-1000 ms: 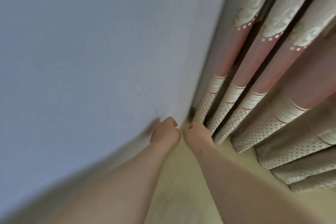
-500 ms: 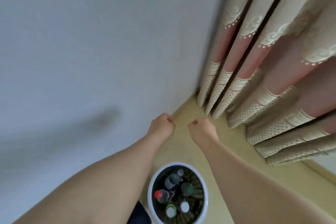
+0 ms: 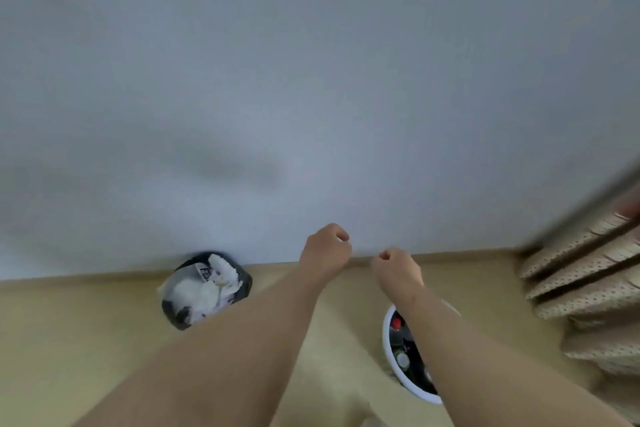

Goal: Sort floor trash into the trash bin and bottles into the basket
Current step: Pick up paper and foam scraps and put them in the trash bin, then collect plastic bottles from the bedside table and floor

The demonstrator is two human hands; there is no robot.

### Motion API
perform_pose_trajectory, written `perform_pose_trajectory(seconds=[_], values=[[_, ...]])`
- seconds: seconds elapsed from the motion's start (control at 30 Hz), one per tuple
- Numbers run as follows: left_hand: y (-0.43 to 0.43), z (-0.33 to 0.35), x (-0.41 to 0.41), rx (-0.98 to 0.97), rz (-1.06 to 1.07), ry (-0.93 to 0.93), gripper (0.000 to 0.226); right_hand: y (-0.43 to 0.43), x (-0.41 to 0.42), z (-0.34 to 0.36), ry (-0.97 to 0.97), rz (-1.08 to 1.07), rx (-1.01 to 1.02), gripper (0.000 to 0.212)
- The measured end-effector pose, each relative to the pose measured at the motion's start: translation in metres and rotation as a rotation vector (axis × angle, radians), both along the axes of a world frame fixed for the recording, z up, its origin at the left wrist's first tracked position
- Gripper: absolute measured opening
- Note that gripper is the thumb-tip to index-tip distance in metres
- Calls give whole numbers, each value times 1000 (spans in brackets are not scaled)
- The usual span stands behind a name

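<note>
A trash bin (image 3: pixel 180 317) lined with a black bag stands on the floor by the wall at the left, holding white crumpled paper (image 3: pixel 204 293). A round white-rimmed basket (image 3: pixel 389 354) sits at the lower right, half hidden under my right forearm; bottles with a red cap (image 3: pixel 396 322) and a pale cap (image 3: pixel 402 360) show inside. My left hand (image 3: pixel 325 248) and my right hand (image 3: pixel 398 269) are both stretched out in front of me toward the wall, fingers curled into loose fists, holding nothing.
A plain grey-white wall (image 3: pixel 311 97) fills the upper view and meets the tan floor (image 3: pixel 79 340) along a baseboard. Pink and beige dotted curtains (image 3: pixel 581 267) hang down to the floor at the right.
The view swung left and downward: the curtains slid to the right edge, the trash bin came into view at the left, and the basket shifted right under my right arm. Both fists stayed curled.
</note>
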State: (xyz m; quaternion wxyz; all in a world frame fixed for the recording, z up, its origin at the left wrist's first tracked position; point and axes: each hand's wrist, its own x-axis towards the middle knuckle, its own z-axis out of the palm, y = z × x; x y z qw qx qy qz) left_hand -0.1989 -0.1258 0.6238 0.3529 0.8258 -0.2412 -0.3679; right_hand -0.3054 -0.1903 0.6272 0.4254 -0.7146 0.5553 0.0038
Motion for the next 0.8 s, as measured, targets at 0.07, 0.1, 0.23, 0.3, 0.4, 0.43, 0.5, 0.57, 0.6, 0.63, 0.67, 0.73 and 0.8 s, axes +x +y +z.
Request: perform_pose_trajectory(seconds=[0.07,0.1,0.23,0.3,0.4,0.43,0.5,0.57,0.6,0.63,0.67,0.73,0.8], values=[[72,-8,41,-2,110,5,29,62,52,-6,-23,88,42,12],[117,-13,65,5,184,11,28,100,81,-12,-25,149,61,13],[265,-37,129,104,456,37,18,233,168,-31,-41,363,169,17],[330,-44,150,122,574,62,16,288,204,-36,-21,482,185,26],[416,-51,174,102,761,107,16,361,251,-41,16,638,164,37],[442,-51,179,94,828,123,16,384,264,-42,24,693,161,36],[498,-54,192,68,973,156,16,436,294,-47,54,846,180,28],[550,-57,207,45,1105,173,16,486,324,-50,57,972,189,19],[572,-57,212,35,1156,180,16,509,338,-49,55,1030,187,15],[599,-61,221,18,1223,186,16,537,355,-51,53,1084,184,13],[621,-63,227,-2,1285,198,16,561,367,-54,55,1134,184,14],[665,-66,244,-16,1396,198,16,608,395,-57,50,1223,188,14],[716,-66,260,-55,1565,210,17,665,428,-57,67,1370,166,13]])
